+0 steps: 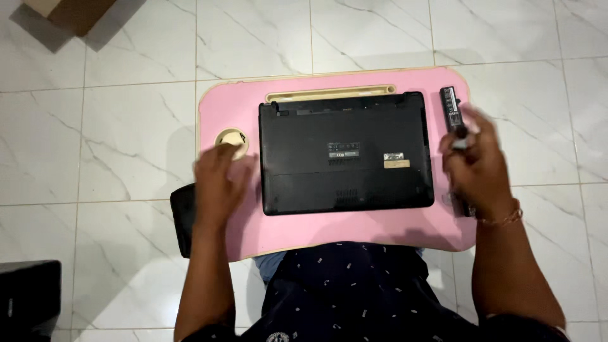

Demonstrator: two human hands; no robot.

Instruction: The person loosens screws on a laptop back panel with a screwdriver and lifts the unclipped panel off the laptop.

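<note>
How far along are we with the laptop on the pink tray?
Done: the laptop lies bottom-up, its battery bay at the far edge looks empty. In hand: the right hand rests on the long black battery; the left hand hovers beside the laptop. Left: base panel still on.

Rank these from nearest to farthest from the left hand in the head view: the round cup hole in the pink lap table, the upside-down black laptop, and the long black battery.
From the left hand:
1. Round cup hole, right at the fingertips, on the table's left side.
2. Black laptop, in the middle of the pink lap table, to the hand's right.
3. Long black battery, far right edge, by the right hand.
</note>
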